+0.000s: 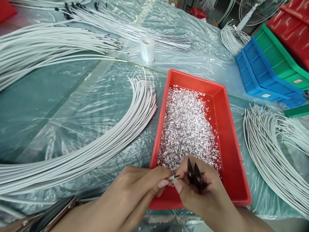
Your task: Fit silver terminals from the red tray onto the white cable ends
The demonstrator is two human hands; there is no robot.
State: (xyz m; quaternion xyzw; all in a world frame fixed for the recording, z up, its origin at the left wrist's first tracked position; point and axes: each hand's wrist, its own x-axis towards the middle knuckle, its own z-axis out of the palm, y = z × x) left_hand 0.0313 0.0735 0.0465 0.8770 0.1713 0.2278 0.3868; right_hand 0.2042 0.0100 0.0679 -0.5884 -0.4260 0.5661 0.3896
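My left hand [135,193] pinches the end of a thin white wire [173,177] over the near edge of a red tray [231,141]. My right hand [202,190] meets it thumb to thumb and grips small dark snips [194,175], whose blades point up and away from me. The tray holds a heap of small shiny metal terminals [187,125]. A watch with a metal band [53,214] sits on my left wrist.
Bundles of white wires curve across the plastic-covered table at the left [101,141], far left [48,48] and right [270,151]. A roll of clear tape [147,48] stands behind the tray. Blue [260,74], green [280,58] and red [292,25] bins are stacked at the far right.
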